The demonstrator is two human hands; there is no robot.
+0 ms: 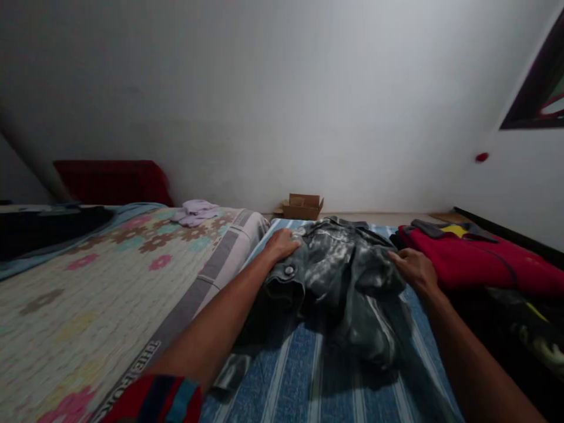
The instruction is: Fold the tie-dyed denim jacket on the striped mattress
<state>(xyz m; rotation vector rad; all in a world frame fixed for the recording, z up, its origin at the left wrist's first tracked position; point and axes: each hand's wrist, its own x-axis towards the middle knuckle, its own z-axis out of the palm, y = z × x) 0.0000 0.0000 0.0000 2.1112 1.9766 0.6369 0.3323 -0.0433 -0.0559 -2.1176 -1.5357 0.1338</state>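
A dark grey, mottled denim jacket hangs in loose folds over the blue striped bedding. My left hand is closed on its left side, just above a flap with a round metal button. On the other side, my right hand pinches the jacket's right edge between thumb and fingers. Between the two hands the cloth is bunched, and its lower part droops toward me. Shadow hides some of the underside.
To the left lies a flowered mattress with a crumpled lilac cloth and dark clothing. Red folded clothes are piled at the right. An open cardboard box stands by the wall.
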